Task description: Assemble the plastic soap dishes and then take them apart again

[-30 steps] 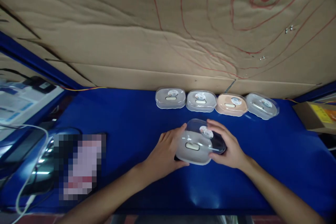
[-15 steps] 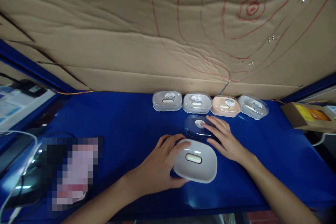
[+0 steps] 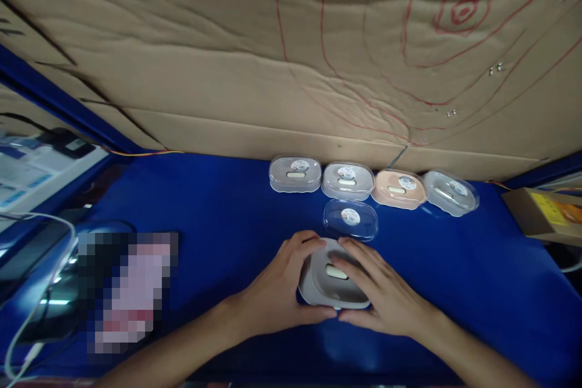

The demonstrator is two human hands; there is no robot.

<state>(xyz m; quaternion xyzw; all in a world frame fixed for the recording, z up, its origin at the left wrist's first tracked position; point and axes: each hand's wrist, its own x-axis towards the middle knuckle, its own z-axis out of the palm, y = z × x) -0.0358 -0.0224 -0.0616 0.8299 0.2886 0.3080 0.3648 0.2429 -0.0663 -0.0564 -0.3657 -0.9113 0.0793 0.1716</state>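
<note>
The left hand (image 3: pixel 284 282) and the right hand (image 3: pixel 386 294) both hold a grey dish (image 3: pixel 316 282) on the near part of the blue tabletop (image 3: pixel 227 224). The left hand is closed around its left side, with the thumb low at the near edge. The right hand grips the other side, thumb at the near edge and fingers reaching over the top. A small white bar (image 3: pixel 337 271) shows in the middle of the dish. Just behind it lies a clear lid (image 3: pixel 350 219) with a round sticker. Farther back, four boxes sit in a row by the brown cardboard (image 3: pixel 182 85): two grey ones, a peach box (image 3: pixel 386 195) and one more grey one.
</note>
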